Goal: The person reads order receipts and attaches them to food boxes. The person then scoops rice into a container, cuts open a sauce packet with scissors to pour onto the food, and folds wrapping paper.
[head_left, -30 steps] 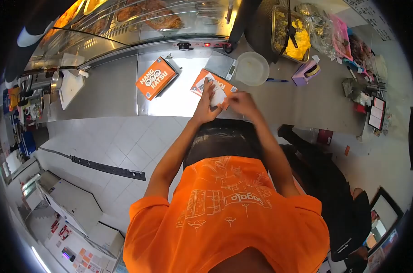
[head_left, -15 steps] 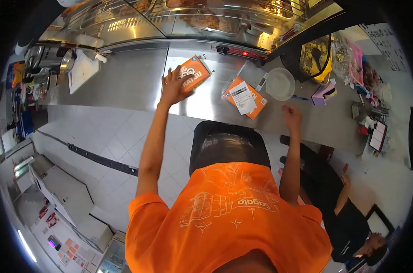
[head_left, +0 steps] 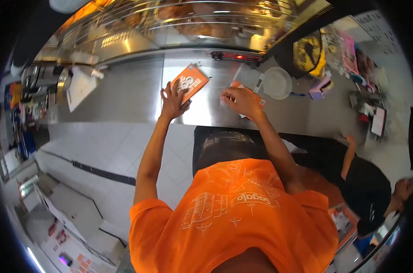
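Observation:
An orange printed cardboard box (head_left: 195, 81) lies flat on the steel counter (head_left: 129, 86). My left hand (head_left: 173, 102) grips its near end, fingers spread over the left side and thumb by the right edge. My right hand (head_left: 243, 101) is over a second orange box (head_left: 257, 98), with its fingers curled and tips pinched together. A small light, reddish spot shows by those fingertips, too blurred to name. The paper slip on the second box is mostly hidden by this hand.
Behind the counter stands a glass-fronted display (head_left: 193, 27) with food trays. To the right are a round translucent tub (head_left: 277, 83), a pen (head_left: 298, 94) and a purple box (head_left: 319, 88). A white cutting board (head_left: 81, 91) lies left. A person in black (head_left: 365, 182) is at right.
My right hand has moved left from beside the tub to above the second orange box, covering its paper slip. My left hand stays on the first box. The view has shifted slightly.

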The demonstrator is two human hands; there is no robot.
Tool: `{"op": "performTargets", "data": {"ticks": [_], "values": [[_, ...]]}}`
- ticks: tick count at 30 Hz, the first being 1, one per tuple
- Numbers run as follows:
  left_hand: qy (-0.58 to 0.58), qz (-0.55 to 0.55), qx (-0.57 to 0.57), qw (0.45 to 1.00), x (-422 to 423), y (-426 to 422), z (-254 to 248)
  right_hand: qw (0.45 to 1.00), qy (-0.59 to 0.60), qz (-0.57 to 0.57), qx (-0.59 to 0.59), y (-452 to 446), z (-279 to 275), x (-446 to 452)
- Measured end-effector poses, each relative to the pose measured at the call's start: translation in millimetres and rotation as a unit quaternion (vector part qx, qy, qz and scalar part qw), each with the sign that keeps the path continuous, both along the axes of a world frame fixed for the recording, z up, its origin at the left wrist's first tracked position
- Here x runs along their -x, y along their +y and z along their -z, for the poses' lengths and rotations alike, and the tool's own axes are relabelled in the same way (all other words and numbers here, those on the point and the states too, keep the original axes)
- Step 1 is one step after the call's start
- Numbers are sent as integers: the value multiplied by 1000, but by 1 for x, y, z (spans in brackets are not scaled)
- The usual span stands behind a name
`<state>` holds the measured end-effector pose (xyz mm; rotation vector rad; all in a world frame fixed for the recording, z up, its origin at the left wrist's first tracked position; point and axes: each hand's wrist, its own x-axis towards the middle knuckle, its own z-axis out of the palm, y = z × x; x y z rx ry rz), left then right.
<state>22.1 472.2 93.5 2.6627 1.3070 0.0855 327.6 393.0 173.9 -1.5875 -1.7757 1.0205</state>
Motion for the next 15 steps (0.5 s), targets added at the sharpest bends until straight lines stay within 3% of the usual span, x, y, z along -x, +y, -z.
{"op": "performTargets", "data": {"ticks": [2,3,6,7,8,9,11,12,14,15], "values": [[-36,-24,-2,999,-16,6,-8,998,-12,55,-22,-19,-7,-31],[-65,-35,-5,997,-26,11,-9,979,38,198,-33,-35,-1,-56],[-164,-25,-9,986,-45,20,2,808,82,569,-128,-88,62,-165],[-174,-37,-10,984,-49,21,-12,751,-7,645,-142,-100,69,-201],[-227,-61,35,971,-35,28,39,682,-90,710,-152,-109,73,-234],[-197,-58,-5,979,-50,19,-7,666,-106,729,-120,-116,79,-264],[-221,-62,10,973,-51,18,3,647,-113,749,-88,-112,93,-313],[-218,-56,6,974,-49,18,15,644,-57,759,-74,-105,100,-333],[-358,-130,157,911,-48,18,33,637,5,769,-59,-96,95,-352],[-355,-126,155,913,-56,13,20,626,118,770,34,-86,77,-355]]}}
